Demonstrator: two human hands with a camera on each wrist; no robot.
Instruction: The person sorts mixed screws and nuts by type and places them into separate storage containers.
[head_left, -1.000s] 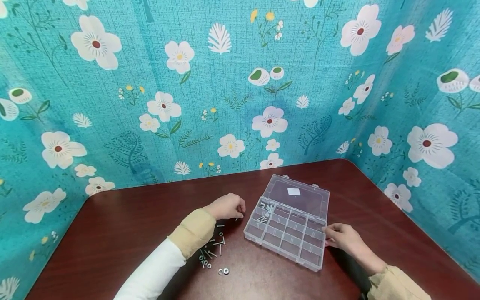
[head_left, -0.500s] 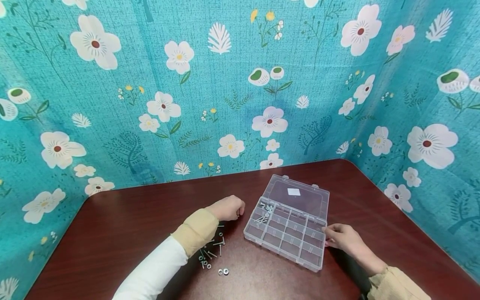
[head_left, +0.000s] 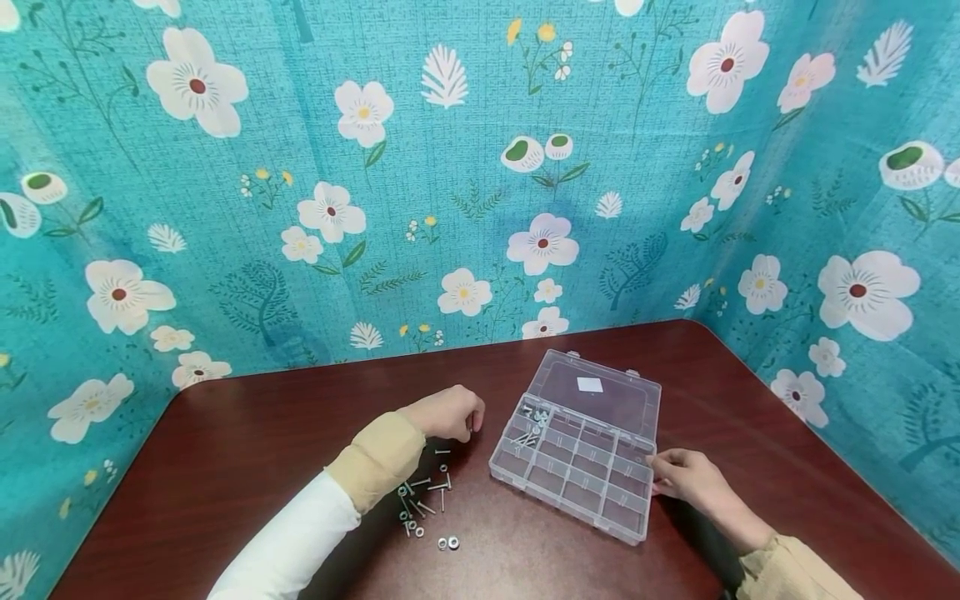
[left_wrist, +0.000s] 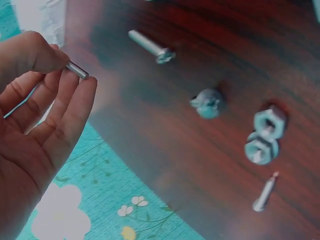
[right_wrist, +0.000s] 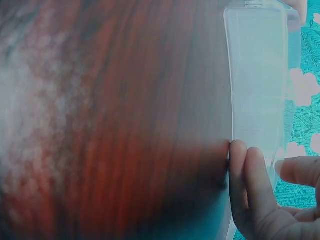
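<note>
My left hand (head_left: 448, 413) hovers over the table left of a clear compartment box (head_left: 567, 497). In the left wrist view its thumb and fingers pinch a small screw (left_wrist: 77, 70), of which only a short piece of metal shank shows. Below that hand lie loose screws (head_left: 426, 507) and nuts (head_left: 447, 543). The box stands with its lid (head_left: 615, 408) laid back; screws and nuts sit in its left compartments. At the box's right side, my right hand (head_left: 693, 482) holds the edge, with fingers along the outer wall and the thumb opposite in the right wrist view.
The dark red table (head_left: 270, 442) runs back to a teal flowered cloth (head_left: 405, 250), which also hangs along the right side. A white label (head_left: 590, 384) is on the lid. More nuts (left_wrist: 269, 122) and a screw (left_wrist: 150, 46) lie near the left hand.
My left hand has shifted slightly left, still pinching the screw, and more of the loose screws show beside its sleeve. The right hand and the box stay in place.
</note>
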